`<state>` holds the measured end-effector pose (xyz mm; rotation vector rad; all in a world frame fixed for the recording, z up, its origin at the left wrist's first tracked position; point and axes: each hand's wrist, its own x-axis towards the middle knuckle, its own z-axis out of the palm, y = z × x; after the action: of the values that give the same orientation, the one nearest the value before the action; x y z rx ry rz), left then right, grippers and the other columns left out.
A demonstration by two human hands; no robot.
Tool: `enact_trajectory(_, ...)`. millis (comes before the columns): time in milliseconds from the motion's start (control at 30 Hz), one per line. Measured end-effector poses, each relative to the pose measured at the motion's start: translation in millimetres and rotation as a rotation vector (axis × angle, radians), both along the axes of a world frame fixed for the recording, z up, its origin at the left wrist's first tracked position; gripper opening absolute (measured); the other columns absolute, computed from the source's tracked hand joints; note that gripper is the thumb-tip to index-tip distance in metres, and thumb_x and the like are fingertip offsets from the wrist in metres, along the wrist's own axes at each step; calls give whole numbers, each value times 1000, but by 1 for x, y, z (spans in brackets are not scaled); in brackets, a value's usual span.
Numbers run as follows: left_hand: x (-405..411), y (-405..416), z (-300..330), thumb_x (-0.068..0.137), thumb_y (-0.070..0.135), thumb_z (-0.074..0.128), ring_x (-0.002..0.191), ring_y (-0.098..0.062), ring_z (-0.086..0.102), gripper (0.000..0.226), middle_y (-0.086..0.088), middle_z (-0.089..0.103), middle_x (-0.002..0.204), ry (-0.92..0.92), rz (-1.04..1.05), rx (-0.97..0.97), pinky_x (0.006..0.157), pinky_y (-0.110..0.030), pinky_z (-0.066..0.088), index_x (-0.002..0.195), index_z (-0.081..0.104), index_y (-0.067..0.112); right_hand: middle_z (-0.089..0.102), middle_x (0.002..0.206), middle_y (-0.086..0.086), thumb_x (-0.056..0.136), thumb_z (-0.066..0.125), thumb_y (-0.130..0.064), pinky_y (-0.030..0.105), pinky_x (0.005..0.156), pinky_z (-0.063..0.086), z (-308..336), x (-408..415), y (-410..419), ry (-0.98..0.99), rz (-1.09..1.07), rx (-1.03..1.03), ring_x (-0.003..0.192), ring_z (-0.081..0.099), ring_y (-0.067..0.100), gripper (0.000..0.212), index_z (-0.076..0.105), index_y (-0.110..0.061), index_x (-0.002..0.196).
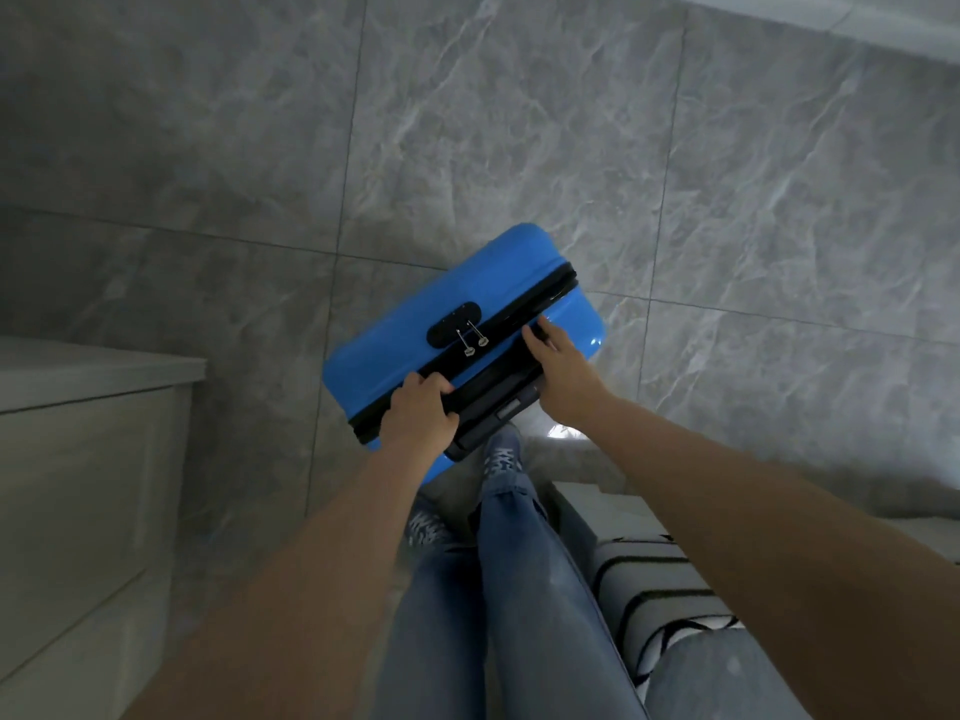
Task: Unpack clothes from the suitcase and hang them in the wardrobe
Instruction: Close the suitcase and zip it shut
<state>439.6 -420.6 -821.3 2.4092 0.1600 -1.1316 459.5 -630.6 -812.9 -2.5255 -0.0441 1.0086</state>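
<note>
A bright blue hard-shell suitcase [405,335] stands closed on the grey tiled floor in front of my feet, seen from above. A black zipper band runs along its top, with a black lock plate and two silver zipper pulls [470,340] near the middle. My left hand [421,415] grips the near left end of the black band. My right hand [558,363] rests with fingers curled on the band's right part. No clothes or wardrobe are visible.
A pale cabinet with drawers [78,459] stands at the left. A bed with a black-and-white striped cover [660,589] lies at the lower right. My legs in blue jeans [519,589] are directly behind the suitcase. A white baseboard [831,23] runs along the top right.
</note>
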Motion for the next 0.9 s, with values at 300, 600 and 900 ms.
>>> enact_trajectory(300,-69,73,-5,92,24,62,114,-26,45,38,-6,44,126,-54,169,62,90,-43,48,128,50,22,-15,161,20,90,60,-18,39,105,45,-15,-55,103,-29,192,-204,141,29,36,95,-8,-7,155)
enact_trajectory(600,-132,162,3,91,19,62,114,-28,39,35,-7,41,122,-66,454,169,81,-38,46,124,50,23,5,161,13,89,52,-6,40,88,51,0,-73,187,-43,480,-164,111,57,38,79,12,-16,157)
enact_trajectory(900,-225,231,3,91,18,61,113,-31,40,30,-13,39,122,22,716,269,83,-42,47,119,50,14,29,146,15,93,51,-14,39,96,49,-8,-112,268,4,863,-12,121,50,34,64,29,-16,154)
